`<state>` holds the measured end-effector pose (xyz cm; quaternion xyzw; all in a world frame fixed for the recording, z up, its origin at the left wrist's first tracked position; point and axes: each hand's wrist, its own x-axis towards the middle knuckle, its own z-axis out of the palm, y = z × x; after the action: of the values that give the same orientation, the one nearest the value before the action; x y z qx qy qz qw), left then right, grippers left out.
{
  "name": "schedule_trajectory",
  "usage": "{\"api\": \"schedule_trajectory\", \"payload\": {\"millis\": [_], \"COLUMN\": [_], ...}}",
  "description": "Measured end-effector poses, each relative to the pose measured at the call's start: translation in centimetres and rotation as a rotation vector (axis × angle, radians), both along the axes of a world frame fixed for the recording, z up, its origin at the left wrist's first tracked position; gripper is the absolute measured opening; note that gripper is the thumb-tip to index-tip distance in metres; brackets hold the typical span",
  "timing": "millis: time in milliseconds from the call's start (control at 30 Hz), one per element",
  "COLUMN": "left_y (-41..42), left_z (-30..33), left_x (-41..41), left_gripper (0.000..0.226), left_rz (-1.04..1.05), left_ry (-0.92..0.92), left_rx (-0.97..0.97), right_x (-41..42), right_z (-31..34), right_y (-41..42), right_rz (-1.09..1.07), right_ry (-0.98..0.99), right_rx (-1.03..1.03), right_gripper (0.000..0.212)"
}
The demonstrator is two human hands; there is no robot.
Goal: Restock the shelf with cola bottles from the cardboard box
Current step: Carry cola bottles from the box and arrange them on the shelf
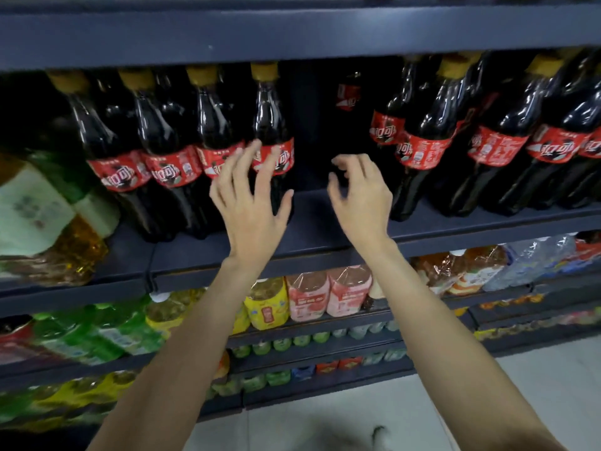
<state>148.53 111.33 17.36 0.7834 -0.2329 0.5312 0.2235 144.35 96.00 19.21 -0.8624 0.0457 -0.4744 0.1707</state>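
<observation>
Dark cola bottles with red labels and yellow caps stand in rows on the dark blue shelf (325, 229). A gap splits the front row at the middle, with one bottle (348, 102) set far back in it. My left hand (252, 196) is spread, its fingers straight, in front of the bottle (271, 125) at the gap's left edge; whether they touch it I cannot tell. My right hand (361, 193) hovers in the gap with fingers loosely curled, holding nothing. More cola bottles (422, 138) stand right of the gap. The cardboard box is out of view.
Green-capped and amber drink bottles (48, 216) crowd the shelf's left end. Lower shelves hold yellow, pink and green drink packs (309, 297) and wrapped water bottles (536, 258). A shelf board (292, 30) hangs just above the caps. Pale floor tiles (357, 418) lie below.
</observation>
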Motion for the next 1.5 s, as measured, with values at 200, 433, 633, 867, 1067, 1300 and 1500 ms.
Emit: {"api": "schedule_trajectory", "payload": {"millis": [200,433,633,867,1067,1300,1500], "left_y": [-6.9,-15.6,-16.6,-14.0,-15.0,-16.1,-15.7], "left_z": [0.2,1.2,0.1,-0.6,0.0,-0.2,-2.3], "left_x": [-0.6,4.1,4.2,4.5,6.5,10.4,10.5], "left_gripper": [0.047,0.094,0.091,0.088,0.082,0.068,0.091], "left_rz": [-0.556,-0.807,-0.616,-0.244,-0.12,0.052,0.369], "left_ry": [0.523,0.954,0.795,0.642,0.657,0.632,0.482], "left_rx": [-0.239,-0.287,-0.302,-0.46,-0.457,-0.329,-0.145], "right_x": [-3.2,-1.5,-3.1,-0.9,1.8,2.9,1.9], "right_z": [-1.9,-1.6,-1.7,-1.7,-1.9,-1.8,-1.3], "right_y": [-5.5,-8.7,-9.8,-9.1,-9.0,-9.6,-9.9], "right_rz": [-0.234,-0.135,0.114,0.321,0.424,0.445,0.295], "right_ry": [-0.184,-0.04,-0.016,0.075,0.117,0.15,0.258], "right_rx": [0.265,0.466,0.531,0.54,0.509,0.414,0.257], "right_gripper": [0.047,0.081,0.071,0.076,0.076,0.08,0.098]}}
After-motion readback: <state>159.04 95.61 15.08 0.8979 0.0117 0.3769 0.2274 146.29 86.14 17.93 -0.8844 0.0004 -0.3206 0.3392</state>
